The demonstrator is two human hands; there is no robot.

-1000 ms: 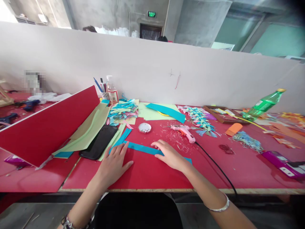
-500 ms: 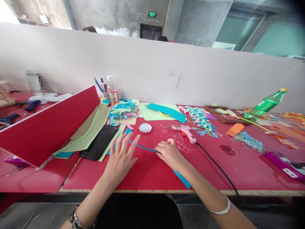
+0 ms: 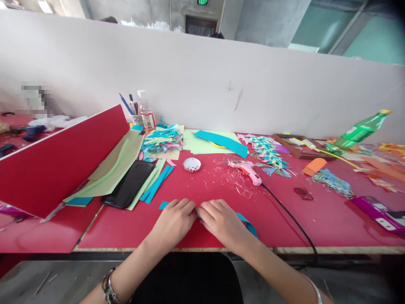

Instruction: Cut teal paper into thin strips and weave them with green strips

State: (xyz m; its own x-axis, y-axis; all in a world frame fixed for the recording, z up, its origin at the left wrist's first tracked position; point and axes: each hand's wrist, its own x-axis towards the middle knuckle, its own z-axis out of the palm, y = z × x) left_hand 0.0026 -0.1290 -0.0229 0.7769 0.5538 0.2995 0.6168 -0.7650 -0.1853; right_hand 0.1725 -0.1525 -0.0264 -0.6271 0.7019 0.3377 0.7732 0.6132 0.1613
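A blue paper strip point(image 3: 248, 223) runs between my hands, low over the red table. My left hand point(image 3: 179, 217) is closed on it, and a short end sticks out past the knuckles. Right beside it, my right hand point(image 3: 218, 217) pinches the same strip, whose longer end curls out to the right. The fingertips of both hands almost meet, hiding the middle of the strip. Further left lie more blue strips point(image 3: 157, 184) and a black phone point(image 3: 129, 185). Beyond my right hand rests a pink hot glue gun point(image 3: 245, 169).
Behind my hands are a small white lid point(image 3: 192, 164) and a pile of cut paper strips point(image 3: 163, 141). A red board point(image 3: 69, 164) stands at left. The glue gun's black cord point(image 3: 289, 219) crosses the table's right half. A green bottle point(image 3: 360, 131) leans at far right.
My left hand was spread open above the table; it has come down and right and closed on the strip next to my right hand. The head view has tilted down a little.
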